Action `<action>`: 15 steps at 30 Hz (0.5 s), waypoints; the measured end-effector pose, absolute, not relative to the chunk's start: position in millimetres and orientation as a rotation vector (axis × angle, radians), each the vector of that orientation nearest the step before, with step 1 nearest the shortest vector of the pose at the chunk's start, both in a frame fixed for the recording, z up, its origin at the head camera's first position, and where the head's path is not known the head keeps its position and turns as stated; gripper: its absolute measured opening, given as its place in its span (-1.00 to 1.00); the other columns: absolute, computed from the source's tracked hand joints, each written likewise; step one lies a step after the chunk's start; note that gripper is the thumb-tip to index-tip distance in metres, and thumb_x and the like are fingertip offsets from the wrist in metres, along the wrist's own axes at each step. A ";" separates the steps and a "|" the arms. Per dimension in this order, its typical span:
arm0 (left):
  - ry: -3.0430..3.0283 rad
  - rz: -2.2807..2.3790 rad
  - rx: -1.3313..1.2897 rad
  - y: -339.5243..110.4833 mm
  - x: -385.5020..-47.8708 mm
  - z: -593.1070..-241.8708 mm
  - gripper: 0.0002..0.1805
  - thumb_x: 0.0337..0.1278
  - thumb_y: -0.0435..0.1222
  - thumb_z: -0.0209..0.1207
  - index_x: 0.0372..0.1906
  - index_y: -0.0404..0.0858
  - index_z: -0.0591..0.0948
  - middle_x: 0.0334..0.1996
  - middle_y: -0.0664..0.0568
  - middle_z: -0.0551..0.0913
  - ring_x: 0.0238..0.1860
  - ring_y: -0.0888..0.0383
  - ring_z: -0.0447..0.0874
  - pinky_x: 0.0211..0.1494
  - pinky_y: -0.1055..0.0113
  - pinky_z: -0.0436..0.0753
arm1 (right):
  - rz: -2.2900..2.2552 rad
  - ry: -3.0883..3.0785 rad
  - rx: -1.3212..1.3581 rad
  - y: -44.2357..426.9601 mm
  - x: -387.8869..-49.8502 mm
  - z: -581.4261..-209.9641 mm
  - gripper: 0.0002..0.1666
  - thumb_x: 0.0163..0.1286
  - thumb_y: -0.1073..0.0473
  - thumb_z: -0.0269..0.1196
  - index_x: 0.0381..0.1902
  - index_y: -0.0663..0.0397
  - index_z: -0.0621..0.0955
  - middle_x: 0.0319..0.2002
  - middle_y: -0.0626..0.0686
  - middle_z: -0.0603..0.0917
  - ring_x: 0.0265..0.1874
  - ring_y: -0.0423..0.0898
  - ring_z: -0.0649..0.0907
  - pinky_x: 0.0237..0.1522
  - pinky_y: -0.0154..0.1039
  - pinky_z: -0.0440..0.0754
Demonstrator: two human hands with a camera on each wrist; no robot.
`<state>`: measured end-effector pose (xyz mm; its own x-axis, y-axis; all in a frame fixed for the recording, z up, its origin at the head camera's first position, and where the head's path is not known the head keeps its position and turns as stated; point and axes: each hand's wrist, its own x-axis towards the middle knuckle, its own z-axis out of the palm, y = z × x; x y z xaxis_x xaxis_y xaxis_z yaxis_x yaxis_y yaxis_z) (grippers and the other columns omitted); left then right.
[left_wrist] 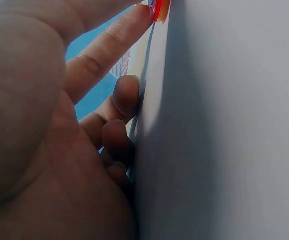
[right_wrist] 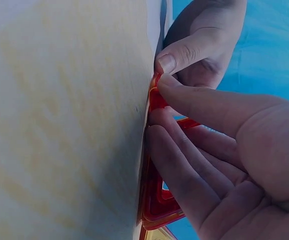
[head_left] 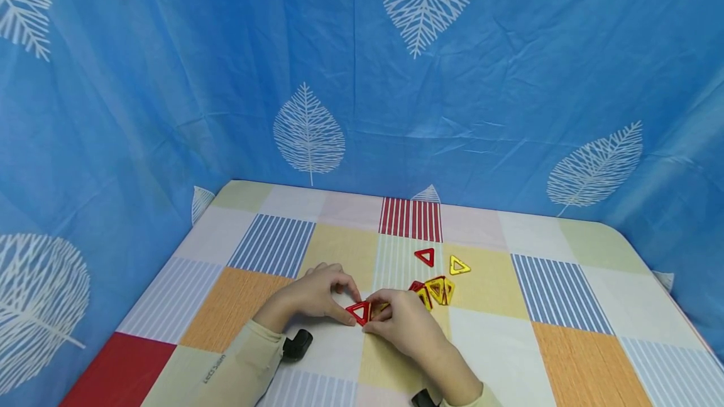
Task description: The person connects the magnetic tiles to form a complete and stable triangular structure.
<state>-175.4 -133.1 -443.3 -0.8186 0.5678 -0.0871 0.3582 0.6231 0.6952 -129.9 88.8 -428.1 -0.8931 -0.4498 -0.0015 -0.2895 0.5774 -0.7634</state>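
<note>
A red triangular magnetic tile (head_left: 364,306) lies low over the tablecloth between both hands. My left hand (head_left: 317,293) pinches it from the left with thumb and index finger; the other fingers are loosely bent. From the right, my right hand (head_left: 404,324) grips the same tile near its edge. Part of a yellow tile (head_left: 380,308) shows beneath the right fingers. The right wrist view shows the red tile (right_wrist: 156,97) at the thumb tip and another red tile (right_wrist: 157,202) behind the fingers. Only a corner of the red tile (left_wrist: 160,11) appears in the left wrist view.
Right of the right hand sits a pile of overlapping yellow tiles (head_left: 435,284) with some red ones. Farther back lie a loose red tile (head_left: 418,254) and a loose yellow tile (head_left: 460,269). A blue leaf-patterned curtain (head_left: 362,80) surrounds the patchwork tablecloth (head_left: 486,344).
</note>
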 end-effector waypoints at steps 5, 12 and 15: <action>2.462 1.064 0.718 -136.7 -178.5 -443.8 -0.63 -0.16 -0.07 0.58 -0.16 0.12 0.71 -0.29 0.17 0.50 -0.14 0.11 0.31 -0.10 0.11 0.30 | -1.202 2.608 -0.612 90.3 -129.7 -427.9 -0.61 0.09 0.26 0.56 -0.13 0.23 0.70 -0.40 -0.10 0.72 -0.46 -0.30 0.68 -0.37 -0.35 0.63; 2.301 1.230 0.704 -139.7 -187.4 -440.9 -0.66 0.13 -0.25 0.40 0.02 -0.17 0.66 -0.30 0.06 0.54 -0.30 0.12 0.39 -0.21 0.23 0.38 | -1.242 2.592 -0.616 89.9 -128.6 -428.2 -0.60 0.10 0.26 0.56 -0.11 0.28 0.70 -0.41 -0.07 0.72 -0.44 -0.27 0.70 -0.37 -0.34 0.63; 2.350 1.223 0.659 -135.6 -189.8 -436.6 -0.67 0.14 -0.25 0.40 0.01 -0.19 0.66 -0.34 0.06 0.53 -0.37 0.14 0.40 -0.26 0.25 0.40 | -1.235 2.588 -0.599 90.3 -127.9 -428.4 -0.60 0.10 0.25 0.56 -0.11 0.27 0.71 -0.42 -0.09 0.71 -0.44 -0.28 0.68 -0.37 -0.35 0.63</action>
<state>-189.8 -135.6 -436.6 -0.8047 0.5776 -0.1371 0.2192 0.5037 0.8356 -127.9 90.3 -428.4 -0.8948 -0.4461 -0.0157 -0.2684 0.5659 -0.7795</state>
